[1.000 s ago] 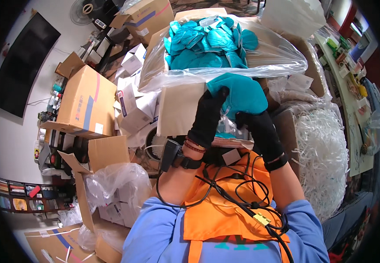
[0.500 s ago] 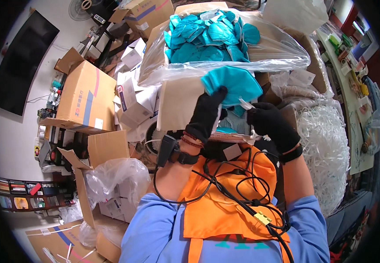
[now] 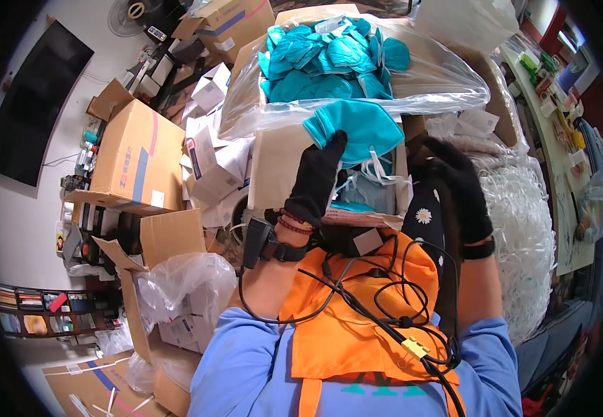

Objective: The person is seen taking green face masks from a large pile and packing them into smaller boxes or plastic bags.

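My left hand [image 3: 315, 179], in a black glove, grips a small fanned stack of teal face masks [image 3: 364, 132] from its near left side. White ear loops [image 3: 378, 169] dangle off the stack's lower right. Beneath it stands an open carton [image 3: 274, 167], with more teal and pale blue masks [image 3: 364, 198] partly hidden inside. To the right of this carton, my right hand [image 3: 460, 184], also black-gloved, is off the masks. Its fingers are apart and slightly bent, and nothing shows in them. A big plastic-lined box holds a heap of teal masks [image 3: 329, 62] just beyond.
A clear plastic liner [image 3: 440, 83] spills over the big box's edge. At right sits a bulky mass of white strips [image 3: 513, 236]. White small boxes [image 3: 211, 156] and a tall brown carton [image 3: 135, 156] stand at left. Black cables [image 3: 378, 313] lie across my orange apron [image 3: 329, 347].
My left hand has drawn the mask stack slightly left and nearer. My right hand has let go of the white loops and moved right, its fingers opening.
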`<state>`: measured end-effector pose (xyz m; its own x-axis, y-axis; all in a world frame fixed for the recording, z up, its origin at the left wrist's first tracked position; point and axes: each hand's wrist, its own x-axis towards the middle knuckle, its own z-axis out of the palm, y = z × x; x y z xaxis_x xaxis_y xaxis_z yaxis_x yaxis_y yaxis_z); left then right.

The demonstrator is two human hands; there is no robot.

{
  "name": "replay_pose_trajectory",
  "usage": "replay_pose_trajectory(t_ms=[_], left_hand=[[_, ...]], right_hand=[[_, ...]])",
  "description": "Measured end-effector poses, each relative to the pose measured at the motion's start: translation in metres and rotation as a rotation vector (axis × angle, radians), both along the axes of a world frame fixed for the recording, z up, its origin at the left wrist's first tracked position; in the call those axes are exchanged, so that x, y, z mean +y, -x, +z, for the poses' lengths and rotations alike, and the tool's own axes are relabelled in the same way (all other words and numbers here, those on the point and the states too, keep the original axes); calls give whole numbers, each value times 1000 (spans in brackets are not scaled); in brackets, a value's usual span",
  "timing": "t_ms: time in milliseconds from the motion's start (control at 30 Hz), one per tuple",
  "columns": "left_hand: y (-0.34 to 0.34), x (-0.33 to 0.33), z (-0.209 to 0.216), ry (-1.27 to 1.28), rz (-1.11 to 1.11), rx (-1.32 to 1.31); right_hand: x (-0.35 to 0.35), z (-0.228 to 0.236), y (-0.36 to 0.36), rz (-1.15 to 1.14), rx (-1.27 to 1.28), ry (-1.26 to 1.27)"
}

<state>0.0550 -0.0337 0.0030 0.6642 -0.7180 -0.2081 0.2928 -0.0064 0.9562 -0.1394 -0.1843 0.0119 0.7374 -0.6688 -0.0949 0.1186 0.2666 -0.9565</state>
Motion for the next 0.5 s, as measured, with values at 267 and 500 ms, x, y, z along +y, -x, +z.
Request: replay_pose_trajectory(t_ms=[267,500], left_hand=[[8,0,-18,-11,-6,-454],[25,13,-36,147,-355,-327]], right_hand=[[45,-24,-36,342,105,-112],[53,-43,-22,92,-36,-349]])
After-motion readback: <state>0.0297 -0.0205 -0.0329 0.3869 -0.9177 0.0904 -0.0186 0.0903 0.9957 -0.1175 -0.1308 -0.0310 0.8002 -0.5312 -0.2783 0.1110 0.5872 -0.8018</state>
